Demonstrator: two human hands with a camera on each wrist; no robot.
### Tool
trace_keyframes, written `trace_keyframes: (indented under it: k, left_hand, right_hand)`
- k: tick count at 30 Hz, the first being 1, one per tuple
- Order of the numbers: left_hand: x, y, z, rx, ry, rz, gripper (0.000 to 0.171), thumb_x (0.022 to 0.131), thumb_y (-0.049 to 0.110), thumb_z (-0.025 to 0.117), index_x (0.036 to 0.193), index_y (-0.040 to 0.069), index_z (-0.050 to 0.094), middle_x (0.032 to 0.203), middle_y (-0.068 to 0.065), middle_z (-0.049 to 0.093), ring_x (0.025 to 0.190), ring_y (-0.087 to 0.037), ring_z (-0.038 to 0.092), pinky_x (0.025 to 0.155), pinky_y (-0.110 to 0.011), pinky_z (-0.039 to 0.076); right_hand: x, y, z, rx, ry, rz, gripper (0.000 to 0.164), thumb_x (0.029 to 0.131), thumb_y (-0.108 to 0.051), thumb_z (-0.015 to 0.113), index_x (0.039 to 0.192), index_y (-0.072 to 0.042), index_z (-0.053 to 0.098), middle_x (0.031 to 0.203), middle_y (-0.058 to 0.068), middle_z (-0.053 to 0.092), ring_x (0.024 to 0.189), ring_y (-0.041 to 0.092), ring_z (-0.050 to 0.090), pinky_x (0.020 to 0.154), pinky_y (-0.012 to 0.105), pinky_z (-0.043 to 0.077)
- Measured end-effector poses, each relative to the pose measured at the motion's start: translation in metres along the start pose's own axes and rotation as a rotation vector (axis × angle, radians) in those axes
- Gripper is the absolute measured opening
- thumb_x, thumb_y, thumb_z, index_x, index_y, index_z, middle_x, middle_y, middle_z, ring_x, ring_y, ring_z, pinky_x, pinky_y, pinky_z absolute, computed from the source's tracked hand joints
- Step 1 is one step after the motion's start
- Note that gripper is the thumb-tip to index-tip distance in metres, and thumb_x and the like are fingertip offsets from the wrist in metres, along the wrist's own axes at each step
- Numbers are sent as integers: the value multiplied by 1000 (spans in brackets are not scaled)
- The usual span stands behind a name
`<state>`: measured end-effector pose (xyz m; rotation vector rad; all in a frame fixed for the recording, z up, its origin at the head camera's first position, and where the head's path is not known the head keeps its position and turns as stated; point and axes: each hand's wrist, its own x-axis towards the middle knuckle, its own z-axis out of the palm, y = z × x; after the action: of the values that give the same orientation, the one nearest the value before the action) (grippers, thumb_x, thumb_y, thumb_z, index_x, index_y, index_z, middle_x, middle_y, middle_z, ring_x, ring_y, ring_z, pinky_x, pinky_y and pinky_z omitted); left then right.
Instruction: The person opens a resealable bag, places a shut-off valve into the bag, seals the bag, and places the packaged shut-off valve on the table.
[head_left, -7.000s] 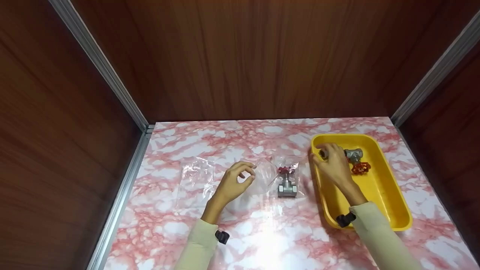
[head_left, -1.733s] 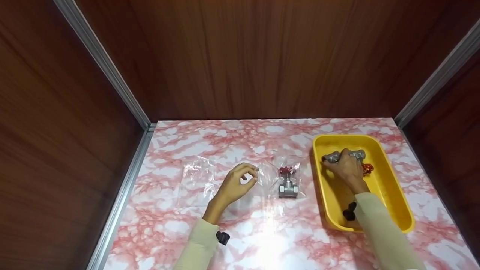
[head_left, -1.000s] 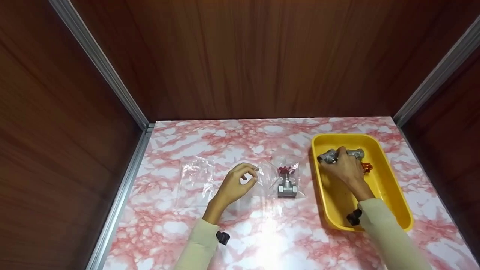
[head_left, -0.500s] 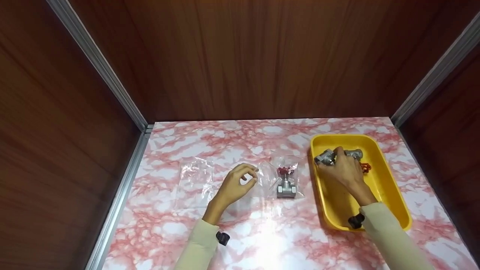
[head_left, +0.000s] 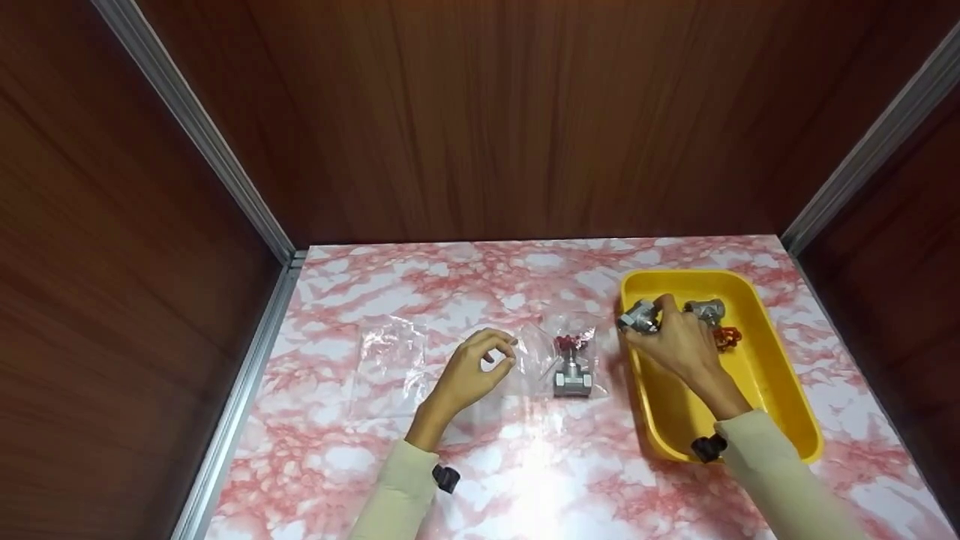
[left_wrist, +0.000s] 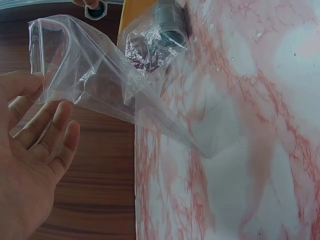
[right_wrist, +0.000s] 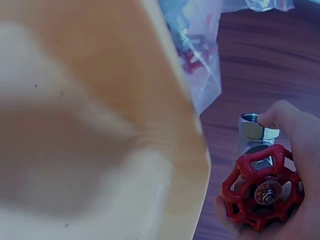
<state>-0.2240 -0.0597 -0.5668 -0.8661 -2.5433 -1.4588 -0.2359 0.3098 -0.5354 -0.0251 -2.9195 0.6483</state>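
My left hand (head_left: 466, 369) pinches the mouth edge of a clear zip bag (left_wrist: 100, 77) between thumb and fingers. In the left wrist view the bag's mouth gapes, and no contents show inside. My right hand (head_left: 681, 346) grips a metal valve (head_left: 640, 317) over the left side of the yellow tray (head_left: 651, 420). Its red handwheel (right_wrist: 262, 187) shows clearly in the right wrist view, with the fingers and thumb around the valve. Deeper in the tray lies another valve (head_left: 706, 309) with a red handwheel. Between tray and left hand lies a bagged valve (head_left: 573, 381).
Left of my left hand, another clear bag (head_left: 390, 364) lies flat on the red-and-white marbled tabletop (head_left: 480, 277). Brown wood-grain panels (head_left: 510, 120) stand at the back and both sides, joined by metal rails (head_left: 202, 105).
My right hand has shifted left with the valve, from beside the other valve to the tray's left rim. The left hand has stayed almost still with its bag.
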Motion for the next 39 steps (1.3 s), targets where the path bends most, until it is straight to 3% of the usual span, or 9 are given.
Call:
trace_keyframes:
  k: [8, 14, 23, 28, 39]
  left_hand:
    - [1, -1, 1, 1, 25, 29, 5, 100, 9, 74, 96, 11, 72, 125, -8, 73, 120, -25, 68, 86, -41, 62]
    - [1, -2, 1, 7, 25, 43, 6, 100, 7, 73, 96, 12, 72, 125, -8, 73, 120, -26, 68, 86, -41, 62]
    - [-1, -1, 0, 4, -15, 2, 5, 103, 15, 71, 99, 12, 72, 130, -7, 71, 124, -25, 66, 90, -39, 61]
    - [0, -1, 0, 10, -6, 9, 4, 103, 13, 72, 98, 14, 72, 129, -6, 72, 124, -25, 66, 90, -38, 61]
    - [0, -2, 1, 3, -9, 0, 5, 101, 9, 72, 99, 13, 72, 129, -5, 72, 125, -23, 66, 90, -41, 61]
  right_hand:
    - [-2, -14, -3, 32, -8, -40, 73, 89, -50, 80, 133, 1, 52, 92, 31, 73, 67, 36, 67, 58, 48, 56]
    - [-4, -25, -3, 43, 9, -70, 70, 87, -48, 82, 130, -2, 53, 87, 27, 73, 63, 34, 66, 54, 46, 55]
    - [-8, -40, -3, 59, 35, -125, 65, 86, -43, 84, 124, 1, 56, 68, 13, 64, 52, 23, 53, 44, 32, 41]
    - [-9, -47, -4, 53, 51, -155, 62, 85, -42, 85, 120, -1, 55, 66, 12, 62, 50, 22, 52, 45, 31, 40]
    - [-14, -63, -6, 84, 24, -189, 66, 85, -43, 86, 127, -2, 57, 76, 15, 71, 54, 22, 58, 48, 32, 47]
